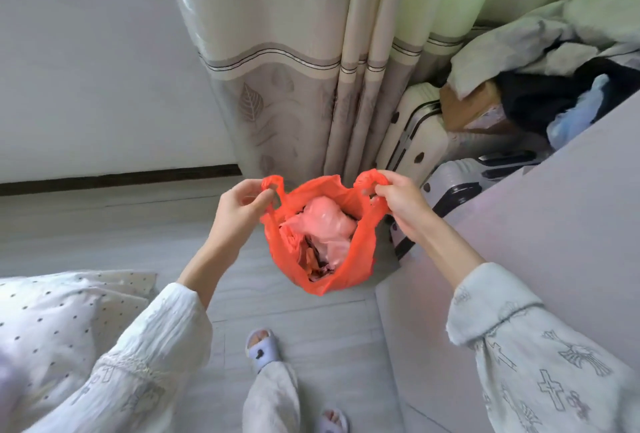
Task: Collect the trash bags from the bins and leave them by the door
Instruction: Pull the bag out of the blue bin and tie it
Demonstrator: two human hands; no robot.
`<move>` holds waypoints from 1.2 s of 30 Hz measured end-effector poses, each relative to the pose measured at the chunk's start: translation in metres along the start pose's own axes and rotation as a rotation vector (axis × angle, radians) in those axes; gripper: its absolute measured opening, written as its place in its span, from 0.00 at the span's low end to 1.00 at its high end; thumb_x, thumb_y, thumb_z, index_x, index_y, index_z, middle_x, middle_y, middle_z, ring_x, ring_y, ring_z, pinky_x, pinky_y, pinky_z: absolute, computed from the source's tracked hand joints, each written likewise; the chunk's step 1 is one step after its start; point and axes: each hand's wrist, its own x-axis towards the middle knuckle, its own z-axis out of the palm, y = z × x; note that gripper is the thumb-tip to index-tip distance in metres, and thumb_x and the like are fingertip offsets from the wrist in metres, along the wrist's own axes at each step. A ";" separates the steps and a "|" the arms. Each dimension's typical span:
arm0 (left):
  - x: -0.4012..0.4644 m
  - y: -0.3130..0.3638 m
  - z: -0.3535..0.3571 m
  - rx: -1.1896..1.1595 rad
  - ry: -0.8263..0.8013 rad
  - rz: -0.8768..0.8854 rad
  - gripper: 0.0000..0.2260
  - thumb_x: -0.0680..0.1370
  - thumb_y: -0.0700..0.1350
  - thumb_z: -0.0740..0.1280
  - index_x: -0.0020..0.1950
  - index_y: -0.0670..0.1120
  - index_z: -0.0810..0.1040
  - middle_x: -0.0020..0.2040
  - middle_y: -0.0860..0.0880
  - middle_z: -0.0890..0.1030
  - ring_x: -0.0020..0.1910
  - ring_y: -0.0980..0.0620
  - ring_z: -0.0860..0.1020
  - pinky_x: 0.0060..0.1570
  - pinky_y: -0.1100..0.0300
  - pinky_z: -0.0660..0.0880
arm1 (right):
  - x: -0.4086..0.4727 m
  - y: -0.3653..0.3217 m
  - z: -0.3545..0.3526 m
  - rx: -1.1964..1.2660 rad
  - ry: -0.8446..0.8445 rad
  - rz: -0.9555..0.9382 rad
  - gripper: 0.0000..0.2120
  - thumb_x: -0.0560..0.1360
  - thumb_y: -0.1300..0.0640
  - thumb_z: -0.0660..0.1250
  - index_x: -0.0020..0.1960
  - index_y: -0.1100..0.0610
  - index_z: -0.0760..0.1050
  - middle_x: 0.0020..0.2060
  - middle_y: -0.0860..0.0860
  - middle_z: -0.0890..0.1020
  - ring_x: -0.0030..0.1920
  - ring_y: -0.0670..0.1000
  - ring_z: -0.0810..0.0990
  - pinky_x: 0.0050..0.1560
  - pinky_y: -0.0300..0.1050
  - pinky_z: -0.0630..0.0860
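Bag: the orange trash bag (322, 242) hangs between my hands above the floor (104, 225), mouth open, pale crumpled trash showing inside.
Handles: one loop per hand, pulled apart left to right; the bag's mouth runs along that line.
Left hand (239, 209): fingers pinch the left loop.
Right hand (401, 206): fingers curl round the right loop.
Nearer hand: neither, both grip equally.
Next, I judge: bring the loops together.
Surroundings: curtain (277, 69) behind, suitcases (422, 135) to the right.

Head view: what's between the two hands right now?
The open mouth of the orange trash bag, its pink crumpled contents showing; left hand and right hand each grip a handle.
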 end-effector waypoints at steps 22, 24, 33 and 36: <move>0.012 -0.422 -0.014 0.017 -0.120 -0.115 0.08 0.77 0.35 0.60 0.49 0.47 0.73 0.49 0.54 0.77 0.46 0.63 0.75 0.41 0.80 0.68 | 0.065 0.420 0.157 -0.133 0.146 -0.022 0.13 0.76 0.57 0.64 0.35 0.60 0.80 0.51 0.53 0.80 0.54 0.51 0.79 0.61 0.52 0.73; 0.030 -0.452 -0.003 -0.017 -0.161 -0.031 0.10 0.74 0.37 0.63 0.53 0.48 0.72 0.52 0.50 0.76 0.47 0.60 0.75 0.43 0.76 0.71 | 0.084 0.444 0.163 -0.031 0.126 -0.050 0.15 0.76 0.57 0.63 0.31 0.55 0.76 0.44 0.53 0.81 0.46 0.51 0.79 0.56 0.55 0.75; 0.102 -0.514 0.022 0.065 -0.281 0.435 0.27 0.73 0.40 0.67 0.65 0.61 0.62 0.50 0.39 0.76 0.49 0.46 0.79 0.47 0.57 0.77 | 0.153 0.480 0.172 0.475 0.193 -0.333 0.06 0.75 0.60 0.66 0.39 0.54 0.76 0.37 0.51 0.80 0.41 0.50 0.80 0.42 0.39 0.76; 0.108 -0.522 0.031 0.152 -0.332 0.572 0.31 0.74 0.33 0.65 0.67 0.59 0.57 0.44 0.43 0.77 0.42 0.57 0.79 0.41 0.67 0.74 | 0.161 0.482 0.174 0.597 0.145 -0.365 0.07 0.73 0.63 0.67 0.41 0.52 0.75 0.38 0.49 0.78 0.41 0.50 0.80 0.41 0.40 0.73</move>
